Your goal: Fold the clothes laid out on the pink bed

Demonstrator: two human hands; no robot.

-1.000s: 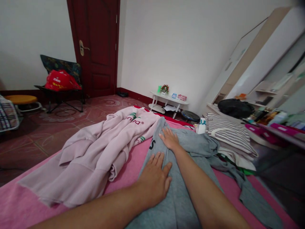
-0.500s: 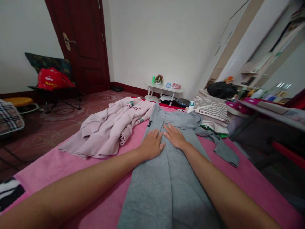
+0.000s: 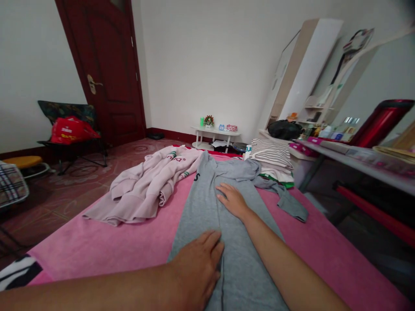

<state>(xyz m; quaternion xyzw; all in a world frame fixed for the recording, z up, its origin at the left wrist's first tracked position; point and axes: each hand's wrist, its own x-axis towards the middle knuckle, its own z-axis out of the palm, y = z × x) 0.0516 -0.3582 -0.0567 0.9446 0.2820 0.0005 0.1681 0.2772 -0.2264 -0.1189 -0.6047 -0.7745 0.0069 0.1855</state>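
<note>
Head view: the grey garment [image 3: 240, 250] lies on pink bedding [image 3: 129, 242] under the left hand [image 3: 201, 268] and right hand [image 3: 232, 201], both palm-down, gripping nothing, apparently to keep it flat; a sweatshirt [image 3: 145, 181] lies alongside (perhaps set apart for room), folded clothes [image 3: 272, 155] beyond.

Dim, soft light is spreading across the wall [image 3: 194, 65], and the grey shirt [image 3: 243, 259] is showing only gentle shading. Deep shadow is pooling at lower right, beneath the tabletop [image 3: 366, 168]. Wide-angle distortion is tilting the door [image 3: 108, 77] at upper left and the cabinet [image 3: 306, 69] at upper right. Slight blur is softening the left hand [image 3: 199, 261].
</note>
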